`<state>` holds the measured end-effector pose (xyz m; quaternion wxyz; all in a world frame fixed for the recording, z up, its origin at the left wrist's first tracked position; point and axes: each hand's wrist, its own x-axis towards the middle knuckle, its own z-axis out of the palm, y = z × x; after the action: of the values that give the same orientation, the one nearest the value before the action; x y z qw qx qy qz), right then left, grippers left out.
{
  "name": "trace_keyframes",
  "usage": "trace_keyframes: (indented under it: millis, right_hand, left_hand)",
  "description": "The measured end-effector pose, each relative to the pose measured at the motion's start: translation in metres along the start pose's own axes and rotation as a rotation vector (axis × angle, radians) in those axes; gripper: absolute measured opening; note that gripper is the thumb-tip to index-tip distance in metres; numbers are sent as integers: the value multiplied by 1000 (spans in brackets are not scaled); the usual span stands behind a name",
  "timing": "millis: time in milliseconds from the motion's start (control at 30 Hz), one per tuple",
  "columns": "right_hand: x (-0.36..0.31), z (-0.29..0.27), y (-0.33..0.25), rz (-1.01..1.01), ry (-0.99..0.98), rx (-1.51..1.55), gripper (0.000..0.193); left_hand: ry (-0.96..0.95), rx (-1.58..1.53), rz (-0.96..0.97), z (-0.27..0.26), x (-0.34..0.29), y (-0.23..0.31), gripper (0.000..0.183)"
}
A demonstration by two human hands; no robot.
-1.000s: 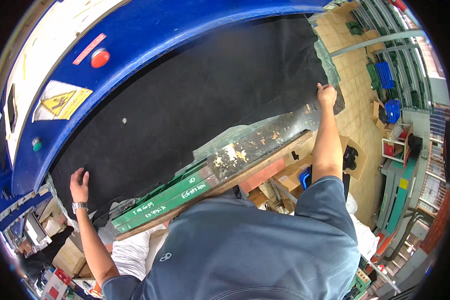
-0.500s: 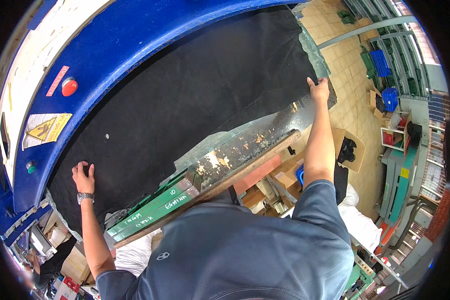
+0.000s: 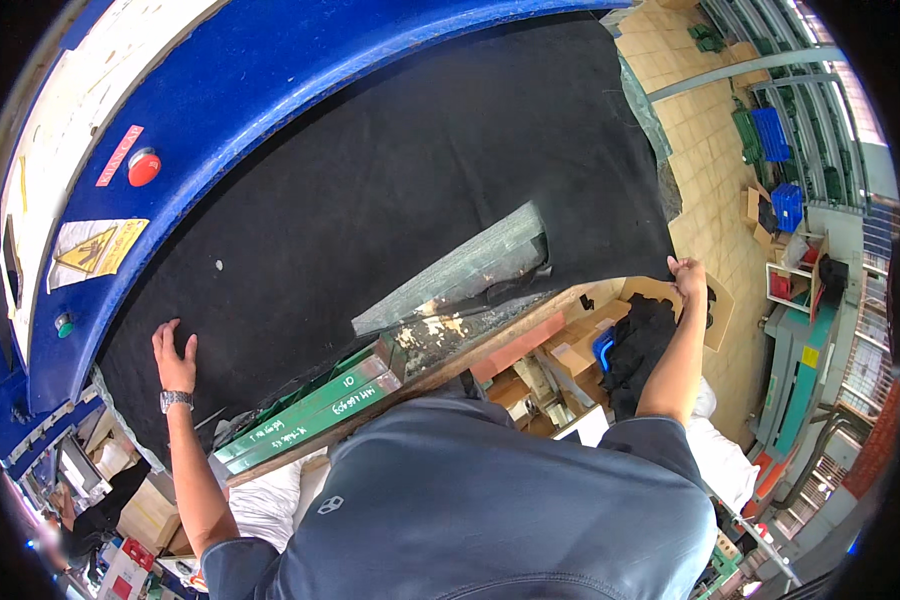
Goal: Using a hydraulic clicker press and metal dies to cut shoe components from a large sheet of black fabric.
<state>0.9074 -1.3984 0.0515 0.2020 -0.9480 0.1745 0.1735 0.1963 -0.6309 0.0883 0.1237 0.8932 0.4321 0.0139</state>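
Observation:
A large black sheet (image 3: pixel 390 190), leather-like, covers most of the bench surface under the blue machine beam (image 3: pixel 270 75). At its near right corner my right hand (image 3: pixel 687 277) pinches the edge of the sheet. On the sheet's left part rests my left hand (image 3: pixel 176 360), fingers apart, with a watch on the wrist. A long gap in the sheet bares the grey-green board (image 3: pixel 460 268) between my hands. Near the front edge, green metal bars (image 3: pixel 310 410) with white handwriting lie beside the sheet.
On the beam sit a red push button (image 3: pixel 144 167), a green button (image 3: pixel 64 324) and a yellow warning label (image 3: pixel 95 250). A wooden rail (image 3: pixel 450 370) runs along the front, with cardboard boxes (image 3: pixel 580 345) below. Racks with blue crates (image 3: pixel 770 135) stand far right. Another person is at lower left.
My right hand has come nearer and slightly right, drawing the sheet's right part over the bench's front area. The long gap now shows in it. My left hand has stayed nearly in place.

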Motion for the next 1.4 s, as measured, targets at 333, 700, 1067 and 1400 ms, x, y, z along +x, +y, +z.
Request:
trace_keyframes:
  millis: [333, 700, 1067, 1400]
  right_hand:
    - [-19, 27, -135, -747, 359, -271, 34]
    - [-415, 194, -299, -1645, -1114, 28, 32]
    - [-538, 229, -288, -1713, -1282, -335, 34]
    - [-608, 260, -283, -1489, -1174, -620, 29]
  left_hand:
    - [-75, 11, -11, -5, -17, 15, 49]
    - [-129, 65, -216, 17, -141, -37, 69]
    - [242, -78, -555, -2, -262, -130, 41]
    - [517, 40, -805, 26, -301, -243, 56]
